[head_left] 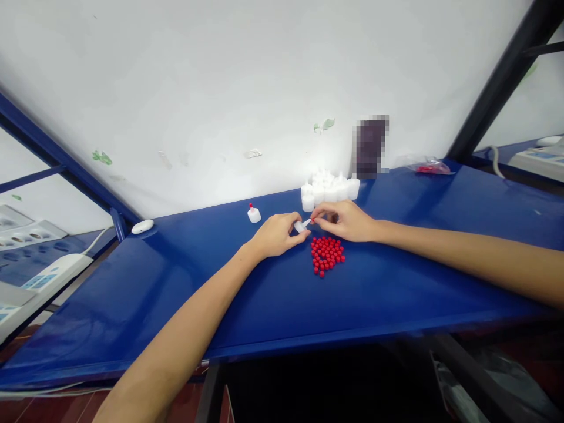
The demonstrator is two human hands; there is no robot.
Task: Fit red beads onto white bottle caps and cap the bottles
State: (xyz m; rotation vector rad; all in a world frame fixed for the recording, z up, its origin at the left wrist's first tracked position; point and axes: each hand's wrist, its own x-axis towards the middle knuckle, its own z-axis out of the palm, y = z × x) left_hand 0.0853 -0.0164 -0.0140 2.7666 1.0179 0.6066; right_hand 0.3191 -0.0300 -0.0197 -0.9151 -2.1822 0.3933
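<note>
My left hand (pixel 277 234) is closed on a small white bottle cap (pixel 301 225), its nozzle pointing right. My right hand (pixel 343 220) pinches a tiny red tip (pixel 312 220) against that nozzle. Both hands hover over the blue table (pixel 176 282), just behind a pile of several small red tips (pixel 326 255). A cluster of several white caps (pixel 330 188) stands right behind my hands near the wall. One white cap with a red tip on it (pixel 253 214) stands alone to the left.
A white oval object (pixel 142 226) lies at the table's back left. A clear bag with red bits (pixel 426 167) sits at the back right beside a dark blurred item. White power strips (pixel 48 276) lie off to the left. Black frame posts rise on the right.
</note>
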